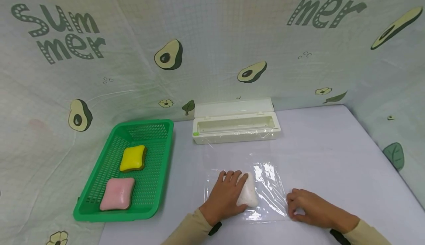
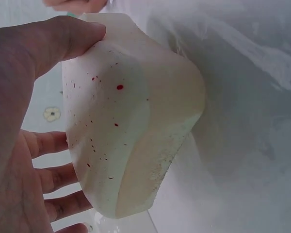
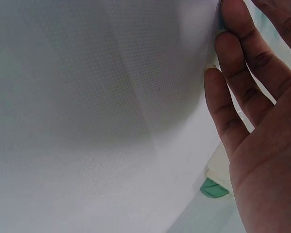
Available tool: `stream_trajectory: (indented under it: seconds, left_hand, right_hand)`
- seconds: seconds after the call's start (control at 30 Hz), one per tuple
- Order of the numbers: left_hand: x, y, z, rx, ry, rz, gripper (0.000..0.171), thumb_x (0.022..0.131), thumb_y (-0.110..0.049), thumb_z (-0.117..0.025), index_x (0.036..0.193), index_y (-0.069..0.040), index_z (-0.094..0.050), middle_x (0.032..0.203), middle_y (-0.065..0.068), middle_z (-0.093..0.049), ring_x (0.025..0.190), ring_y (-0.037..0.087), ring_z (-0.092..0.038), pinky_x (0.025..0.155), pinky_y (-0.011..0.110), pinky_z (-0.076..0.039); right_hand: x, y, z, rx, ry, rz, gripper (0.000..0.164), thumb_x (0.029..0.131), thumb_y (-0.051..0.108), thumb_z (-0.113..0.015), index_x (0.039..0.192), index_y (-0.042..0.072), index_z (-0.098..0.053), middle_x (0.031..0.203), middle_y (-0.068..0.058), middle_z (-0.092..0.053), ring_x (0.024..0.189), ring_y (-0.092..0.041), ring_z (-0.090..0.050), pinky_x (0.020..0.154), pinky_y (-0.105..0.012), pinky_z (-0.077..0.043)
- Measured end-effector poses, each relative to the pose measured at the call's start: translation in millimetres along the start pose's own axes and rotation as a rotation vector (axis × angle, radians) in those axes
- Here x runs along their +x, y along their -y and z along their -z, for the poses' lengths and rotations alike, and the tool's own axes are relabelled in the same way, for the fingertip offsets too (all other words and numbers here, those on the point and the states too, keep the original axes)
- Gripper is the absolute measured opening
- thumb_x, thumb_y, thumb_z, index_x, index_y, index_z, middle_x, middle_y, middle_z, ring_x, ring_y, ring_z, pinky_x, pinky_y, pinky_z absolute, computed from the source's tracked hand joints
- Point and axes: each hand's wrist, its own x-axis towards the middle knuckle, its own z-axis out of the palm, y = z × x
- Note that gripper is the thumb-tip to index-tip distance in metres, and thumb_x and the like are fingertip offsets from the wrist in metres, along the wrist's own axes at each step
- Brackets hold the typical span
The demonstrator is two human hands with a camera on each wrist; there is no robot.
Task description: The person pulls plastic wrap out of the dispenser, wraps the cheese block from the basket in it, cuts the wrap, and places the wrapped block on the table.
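A white pillow-shaped block [image 1: 248,191] with tiny red specks and a tan side lies on a sheet of clear plastic film [image 1: 270,191]. My left hand [image 1: 226,195] grips the block from its left, fingers spread along one side. In the left wrist view the thumb of the left hand [image 2: 29,97] presses on the block [image 2: 111,116]. At the film's right edge, my right hand [image 1: 310,206] pinches the film between thumb and bent fingers. The right wrist view shows the right hand [image 3: 262,102] with its fingertips close to the white tabletop; the film is hard to make out there.
A white film dispenser box [image 1: 235,136] stands at the back with its lid [image 1: 234,107] raised; film runs over its front. To the left, a green basket [image 1: 166,164] holds a yellow block [image 1: 132,158] and a pink block [image 1: 117,194]. Printed cloth hangs behind the table.
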Motion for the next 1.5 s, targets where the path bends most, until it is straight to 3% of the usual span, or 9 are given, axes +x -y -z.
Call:
stream_trajectory:
  seconds: [0.27,0.43,0.57,0.7,0.9,1.07,1.23,1.37,1.5]
  left_hand:
    - [3.0,-6.9,-12.8,0.045,0.002,-0.027,0.095,0.081,-0.074,-0.076,0.153,-0.017,-0.050,0.143,0.001,-0.059,0.124,0.019,-0.054,0.108,0.040,-0.043]
    - [4.4,-5.7,-19.3,0.055,0.017,-0.023,0.097,0.083,-0.079,-0.071,0.155,-0.018,-0.049,0.145,0.001,-0.058,0.126,0.018,-0.054,0.109,0.039,-0.043]
    - [2.1,-0.6,-23.7,-0.011,0.032,-0.016,0.096,0.085,-0.078,-0.070,0.156,-0.017,-0.047,0.151,0.000,-0.056,0.133,0.019,-0.053,0.111,0.037,-0.042]
    - [-4.3,10.4,-21.5,-0.127,0.003,-0.033,0.087,0.088,-0.071,-0.073,0.154,-0.019,-0.051,0.152,-0.002,-0.055,0.137,0.018,-0.052,0.111,0.037,-0.042]
    - [-28.2,41.6,-15.3,-0.220,-0.084,-0.110,0.063,0.089,-0.055,-0.082,0.137,-0.020,-0.064,0.136,-0.004,-0.063,0.127,0.015,-0.056,0.108,0.035,-0.046]
    - [-58.4,60.1,-21.2,-0.255,-0.092,-0.155,0.063,0.085,-0.056,-0.085,0.131,-0.018,-0.065,0.129,-0.005,-0.064,0.120,0.014,-0.059,0.104,0.032,-0.048]
    - [-82.7,63.5,-28.9,-0.318,-0.081,-0.198,0.068,0.079,-0.061,-0.087,0.128,-0.018,-0.067,0.126,-0.006,-0.065,0.117,0.012,-0.061,0.102,0.030,-0.049]
    - [-93.6,62.0,-32.5,-0.299,-0.044,-0.208,0.069,0.075,-0.062,-0.089,0.126,-0.022,-0.068,0.123,-0.009,-0.064,0.114,0.011,-0.059,0.100,0.028,-0.049]
    - [-100.1,61.3,-35.5,-0.268,-0.034,-0.197,0.059,0.076,-0.053,-0.092,0.122,-0.024,-0.070,0.115,-0.010,-0.063,0.108,0.009,-0.058,0.095,0.026,-0.049]
  right_hand:
    - [-1,-2,-2,-0.015,-0.018,0.031,0.030,0.074,0.011,-0.094,0.081,0.033,-0.075,0.090,0.023,-0.056,0.086,0.006,-0.048,0.069,-0.017,-0.045]
    - [-1,-2,-2,0.000,0.014,-0.002,0.028,0.077,0.013,-0.093,0.082,0.034,-0.075,0.091,0.025,-0.056,0.086,0.007,-0.048,0.068,-0.019,-0.047]
    - [0,-2,-1,0.006,0.032,-0.016,0.023,0.082,0.017,-0.091,0.082,0.034,-0.075,0.091,0.025,-0.055,0.086,0.007,-0.048,0.068,-0.020,-0.048]
    - [0,-1,-1,-0.001,0.018,0.008,0.026,0.078,0.014,-0.093,0.081,0.033,-0.075,0.090,0.024,-0.055,0.085,0.007,-0.047,0.068,-0.019,-0.046]
    - [2,0,2,-0.023,-0.005,0.033,0.031,0.072,0.010,-0.094,0.080,0.032,-0.075,0.090,0.022,-0.056,0.085,0.006,-0.047,0.068,-0.018,-0.044]
    - [3,0,4,-0.015,0.003,0.035,0.029,0.074,0.011,-0.094,0.080,0.032,-0.075,0.089,0.021,-0.056,0.084,0.005,-0.047,0.067,-0.019,-0.044]
    - [2,0,5,-0.014,0.016,0.024,0.030,0.073,0.010,-0.094,0.080,0.032,-0.076,0.089,0.022,-0.057,0.084,0.005,-0.047,0.067,-0.020,-0.045]
    - [2,0,4,0.002,0.032,-0.014,0.028,0.075,0.011,-0.093,0.082,0.033,-0.077,0.090,0.023,-0.056,0.085,0.007,-0.047,0.067,-0.021,-0.046]
    - [1,0,2,0.006,0.032,-0.015,0.024,0.078,0.016,-0.092,0.083,0.034,-0.077,0.091,0.024,-0.056,0.085,0.007,-0.047,0.067,-0.021,-0.046]
